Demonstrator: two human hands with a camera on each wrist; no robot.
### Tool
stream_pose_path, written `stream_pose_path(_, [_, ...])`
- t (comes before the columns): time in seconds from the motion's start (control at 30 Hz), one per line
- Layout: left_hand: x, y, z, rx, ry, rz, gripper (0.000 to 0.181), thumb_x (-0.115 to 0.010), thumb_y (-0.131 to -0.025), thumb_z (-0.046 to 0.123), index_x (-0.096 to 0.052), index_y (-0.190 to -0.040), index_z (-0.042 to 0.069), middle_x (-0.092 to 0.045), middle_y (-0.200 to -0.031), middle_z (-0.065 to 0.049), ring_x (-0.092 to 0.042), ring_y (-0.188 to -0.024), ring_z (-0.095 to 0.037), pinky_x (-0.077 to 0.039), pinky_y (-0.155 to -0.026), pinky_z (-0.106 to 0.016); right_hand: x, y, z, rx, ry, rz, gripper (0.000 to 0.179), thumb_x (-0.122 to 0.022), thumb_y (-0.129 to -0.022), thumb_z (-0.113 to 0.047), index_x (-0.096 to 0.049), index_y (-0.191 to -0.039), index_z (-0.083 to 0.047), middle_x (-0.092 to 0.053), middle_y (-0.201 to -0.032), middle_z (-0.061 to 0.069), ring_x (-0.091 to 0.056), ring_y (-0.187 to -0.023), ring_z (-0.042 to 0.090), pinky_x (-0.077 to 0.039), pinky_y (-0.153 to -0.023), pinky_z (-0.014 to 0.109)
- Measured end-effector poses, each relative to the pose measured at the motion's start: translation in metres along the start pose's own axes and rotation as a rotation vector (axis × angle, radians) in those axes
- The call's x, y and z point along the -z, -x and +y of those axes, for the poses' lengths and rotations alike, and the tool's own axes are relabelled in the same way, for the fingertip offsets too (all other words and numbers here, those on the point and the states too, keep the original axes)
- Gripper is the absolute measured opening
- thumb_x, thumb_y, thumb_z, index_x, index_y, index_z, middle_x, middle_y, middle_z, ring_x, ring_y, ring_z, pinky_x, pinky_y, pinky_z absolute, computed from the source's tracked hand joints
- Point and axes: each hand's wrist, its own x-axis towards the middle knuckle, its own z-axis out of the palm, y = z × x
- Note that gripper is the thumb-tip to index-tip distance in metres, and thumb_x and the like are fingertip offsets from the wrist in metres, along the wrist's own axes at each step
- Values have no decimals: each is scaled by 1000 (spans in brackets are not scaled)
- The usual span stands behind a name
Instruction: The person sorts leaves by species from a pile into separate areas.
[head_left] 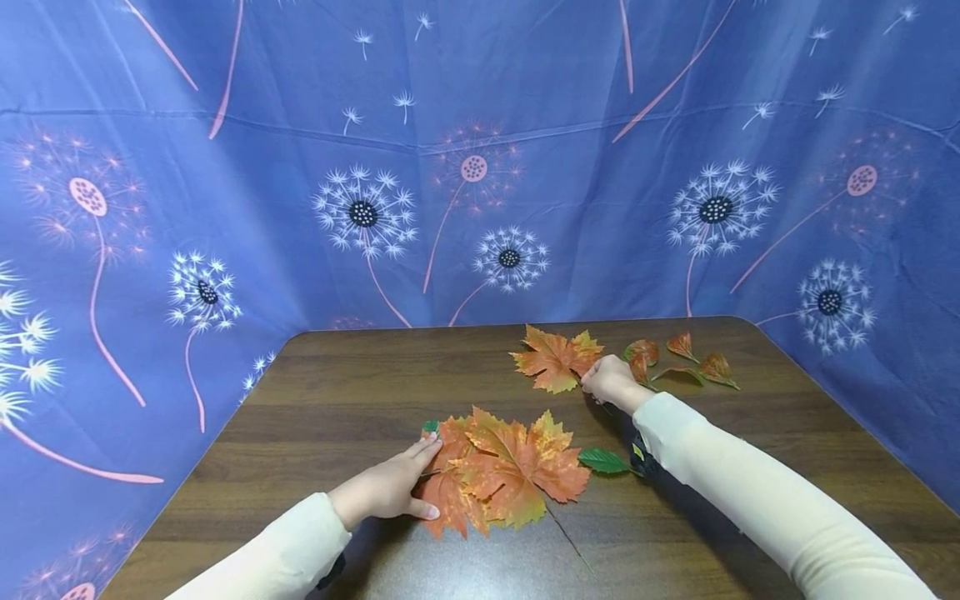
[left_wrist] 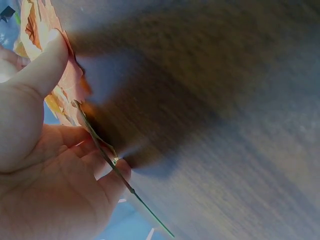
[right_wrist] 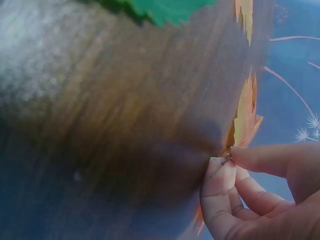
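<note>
At the back of the table my right hand (head_left: pixel 611 382) pinches the stem of an orange-and-yellow artificial maple leaf (head_left: pixel 553 358). In the right wrist view the thin stem (right_wrist: pixel 226 159) shows between thumb and finger. My left hand (head_left: pixel 384 487) rests with extended fingers and thumb on the left side of several overlapping orange maple leaves (head_left: pixel 517 467). The left wrist view shows its thumb against a leaf edge (left_wrist: pixel 70 82), and a brown stem (left_wrist: pixel 107 157) passing in front of its fingers.
A green leaf (head_left: pixel 604 461) lies right of the overlapping leaves, close under the right forearm. Several small red-green leaves (head_left: pixel 716 368) are at the back right. A blue dandelion-print cloth (head_left: pixel 480 108) hangs behind the brown wooden table (head_left: pixel 360 375).
</note>
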Motion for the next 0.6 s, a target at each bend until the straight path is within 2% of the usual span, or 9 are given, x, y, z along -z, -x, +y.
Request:
stream_pose_path(0.2, [0, 1, 0, 13, 11, -13, 97, -77, -79, 34, -23, -152, -1, -18, -160, -20, -22, -146, -37, -30, -112, -53, 2, 2, 3, 3, 11, 11, 15, -64, -89, -6, -71, -98, 5, -70, -93, 16, -63, -63, 14, -56, -59, 29])
stream_pose_path(0.4, [0, 1, 0, 28, 19, -16, 97, -77, -79, 34, -22, -153, 1, -16, -161, -18, -23, -146, -37, -30, -112, -53, 3, 2, 6, 10, 5, 21, 18, -65, -88, -6, -71, -99, 6, -71, -94, 16, -64, -62, 13, -56, -60, 28])
stream_pose_path(0.6, [0, 1, 1, 10, 12, -17, 96, -76, -80, 33, -22, -152, -1, -17, -160, -20, -22, -146, -38, -30, -112, -53, 5, 2, 7, -13, -15, 0, 19, -65, -89, -7, -70, -102, 5, -70, -99, 18, -64, -65, 13, -56, -63, 29])
